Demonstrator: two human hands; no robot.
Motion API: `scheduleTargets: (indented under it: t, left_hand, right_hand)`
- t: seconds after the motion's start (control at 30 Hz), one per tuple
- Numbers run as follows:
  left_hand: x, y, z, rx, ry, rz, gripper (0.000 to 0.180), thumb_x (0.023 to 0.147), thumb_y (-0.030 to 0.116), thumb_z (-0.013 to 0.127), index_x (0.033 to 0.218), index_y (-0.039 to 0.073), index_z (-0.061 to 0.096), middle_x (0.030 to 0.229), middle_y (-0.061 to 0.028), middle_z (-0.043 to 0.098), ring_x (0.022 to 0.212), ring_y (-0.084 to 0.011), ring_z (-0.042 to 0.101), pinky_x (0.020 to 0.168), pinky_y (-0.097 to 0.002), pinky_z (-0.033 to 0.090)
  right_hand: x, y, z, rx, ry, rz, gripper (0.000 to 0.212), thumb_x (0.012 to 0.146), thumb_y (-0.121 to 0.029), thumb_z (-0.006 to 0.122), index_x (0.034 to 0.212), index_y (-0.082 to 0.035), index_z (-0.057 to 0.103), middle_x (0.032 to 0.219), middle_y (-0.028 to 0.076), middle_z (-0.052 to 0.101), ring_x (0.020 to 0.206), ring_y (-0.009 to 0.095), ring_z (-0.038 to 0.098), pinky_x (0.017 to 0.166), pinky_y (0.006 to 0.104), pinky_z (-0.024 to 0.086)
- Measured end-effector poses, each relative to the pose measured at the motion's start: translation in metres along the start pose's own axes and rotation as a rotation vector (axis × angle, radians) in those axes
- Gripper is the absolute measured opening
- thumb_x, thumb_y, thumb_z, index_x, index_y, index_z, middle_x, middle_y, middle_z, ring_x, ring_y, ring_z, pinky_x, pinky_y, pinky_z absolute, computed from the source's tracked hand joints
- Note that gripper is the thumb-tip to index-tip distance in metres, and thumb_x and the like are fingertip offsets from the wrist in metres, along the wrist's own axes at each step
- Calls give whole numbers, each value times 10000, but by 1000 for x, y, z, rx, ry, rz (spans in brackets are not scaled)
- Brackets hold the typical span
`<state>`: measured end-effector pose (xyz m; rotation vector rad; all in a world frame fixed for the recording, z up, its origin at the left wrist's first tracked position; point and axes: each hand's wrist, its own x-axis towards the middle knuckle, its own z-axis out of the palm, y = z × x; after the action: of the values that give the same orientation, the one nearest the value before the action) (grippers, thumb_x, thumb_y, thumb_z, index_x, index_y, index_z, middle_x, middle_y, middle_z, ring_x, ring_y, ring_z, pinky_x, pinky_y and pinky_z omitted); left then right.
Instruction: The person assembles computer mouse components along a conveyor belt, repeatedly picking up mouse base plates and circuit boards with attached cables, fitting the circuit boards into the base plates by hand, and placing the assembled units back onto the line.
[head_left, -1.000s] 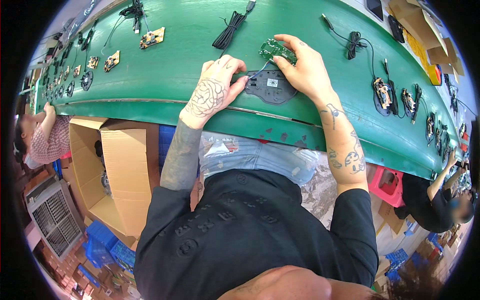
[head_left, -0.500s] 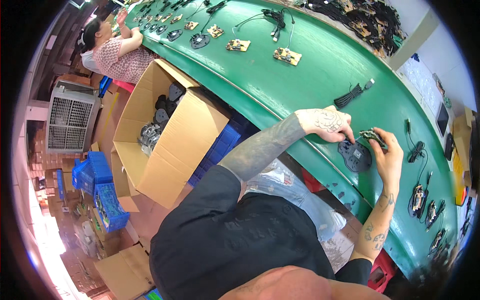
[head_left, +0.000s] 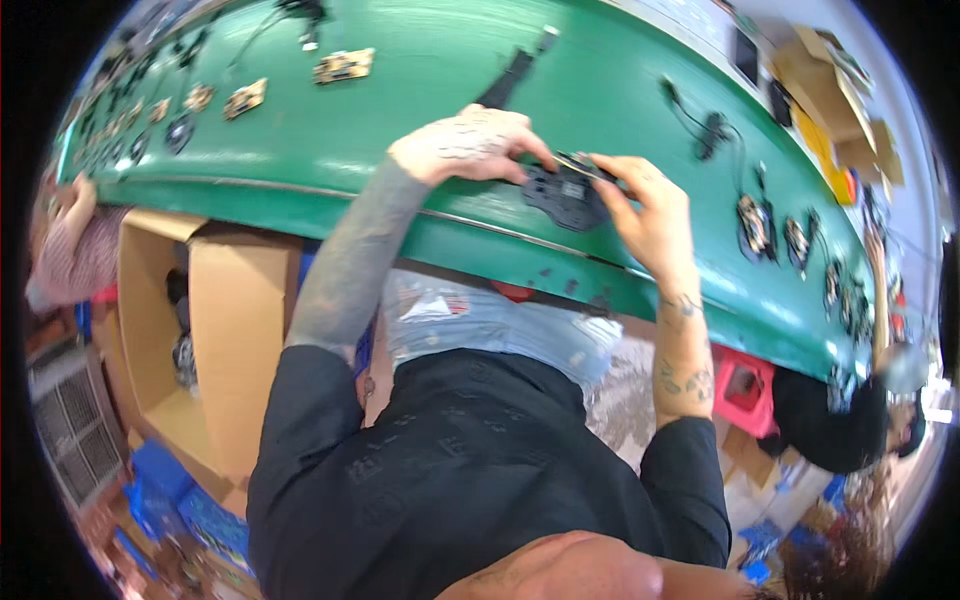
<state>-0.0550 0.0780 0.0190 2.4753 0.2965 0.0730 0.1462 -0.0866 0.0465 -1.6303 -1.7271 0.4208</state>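
A black plastic mouse base (head_left: 568,203) with a wavy outline lies on the green worktable in front of me. My left hand (head_left: 470,145) reaches in from the left, thumb and index finger bent around the base's upper left edge. Between the thumb and fingers of my right hand (head_left: 648,205) is a small circuit board (head_left: 580,166), tilted over the far side of the base. My fingers hide part of the board. Just beyond my left hand lies a bundled black USB cable (head_left: 510,80).
The green worktable (head_left: 420,60) carries tan circuit boards (head_left: 343,66) at left and mouse bases with boards (head_left: 752,225) at right. An open cardboard box (head_left: 240,340) stands below left, a pink stool (head_left: 745,392) below right. People sit at both sides.
My view has swung right, so the table lies more level. My right hand has brought the circuit board down over the mouse base, and my left fingers have closed in on its edge.
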Motion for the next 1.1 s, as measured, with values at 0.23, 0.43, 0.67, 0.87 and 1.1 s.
scheduleTargets:
  t: [0.23, 0.43, 0.67, 0.87, 1.1]
  left_hand:
    - [6, 8, 12, -34, 42, -72, 357, 819, 201, 737, 1175, 190, 705, 925, -82, 591, 849, -267, 611, 781, -382, 498]
    - [-3, 9, 31, 71, 269, 32, 374, 847, 224, 715, 1217, 212, 663, 1030, -55, 583, 947, -255, 592, 887, -406, 451]
    - [-16, 15, 50, 256, 432, 58, 248, 872, 243, 686, 1118, 214, 680, 996, -5, 586, 953, -185, 588, 911, -362, 405]
    - [-14, 27, 57, 374, 520, 91, 306, 848, 180, 693, 1153, 196, 679, 978, -11, 596, 919, -184, 601, 870, -341, 430]
    - [-13, 36, 55, 386, 476, 69, 346, 844, 134, 680, 1186, 175, 664, 1013, -38, 594, 926, -208, 600, 853, -359, 457]
  right_hand:
    - [-18, 4, 8, -224, 53, -212, 230, 810, -67, 721, 1031, -131, 728, 1026, 36, 702, 936, 232, 667, 792, 334, 560]
    - [-18, 14, 8, -322, -39, -295, 263, 781, -55, 705, 1023, -158, 723, 1086, -13, 670, 1027, 225, 636, 852, 341, 550]
    - [-13, 21, 3, -248, -221, -244, 279, 804, -54, 675, 1065, -140, 724, 1142, 6, 677, 1081, 232, 632, 922, 349, 526]
    - [-19, 23, -5, -204, -220, -142, 265, 828, -78, 677, 1081, -142, 724, 1192, 35, 667, 1125, 246, 619, 988, 383, 492]
    - [-26, 39, -9, -366, -200, -242, 262, 858, -112, 668, 1102, -192, 721, 1248, 29, 659, 1198, 228, 592, 1016, 406, 474]
